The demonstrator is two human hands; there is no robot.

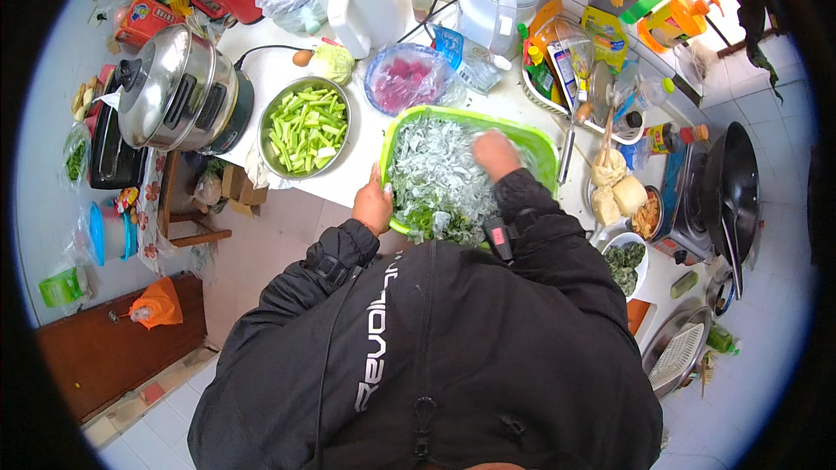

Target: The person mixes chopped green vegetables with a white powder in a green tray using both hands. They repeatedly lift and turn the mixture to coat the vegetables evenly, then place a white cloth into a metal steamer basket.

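Observation:
A green plastic basin (546,137) stands at the counter's front edge, filled with leafy greens (439,176) that are coated in white powder; a few leaves near the front show bare green. My left hand (373,203) grips the basin's left rim, thumb upward. Inside the basin, my right hand (498,154) rests in the coated greens on the right side; it is blurred, and its fingertips are partly hidden, so I cannot tell whether they close on leaves. To the left is a steel bowl (262,137) of cut green stalks.
Behind the basin sits a plastic-covered bowl (371,78) with pink contents. A steel steamer (189,94) stands left. On the right are a whisk (569,143), steamed buns (629,196), a bowl of dark greens (643,274) and a black wok (715,176) on a gas stove.

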